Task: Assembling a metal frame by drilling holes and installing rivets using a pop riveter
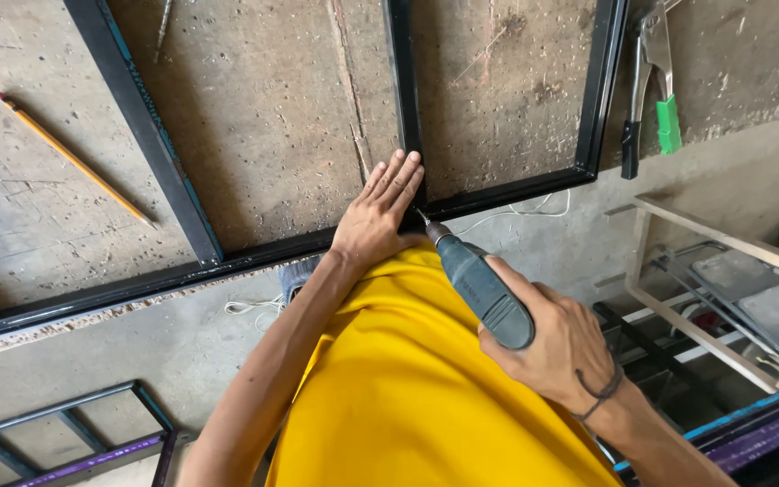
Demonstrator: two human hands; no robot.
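A black metal frame lies on a worn wooden worktable. My left hand rests flat on the frame where an upright bar meets the near rail, fingers stretched along the bar. My right hand grips a grey-blue power drill. The drill's bit touches the frame joint just right of my left fingers. My yellow shirt fills the lower middle of the view.
A yellow pencil lies on the table at the left. A riveting tool with a green grip rests at the upper right. White cable hangs past the table edge. Metal frames and wooden racks stand on the floor below.
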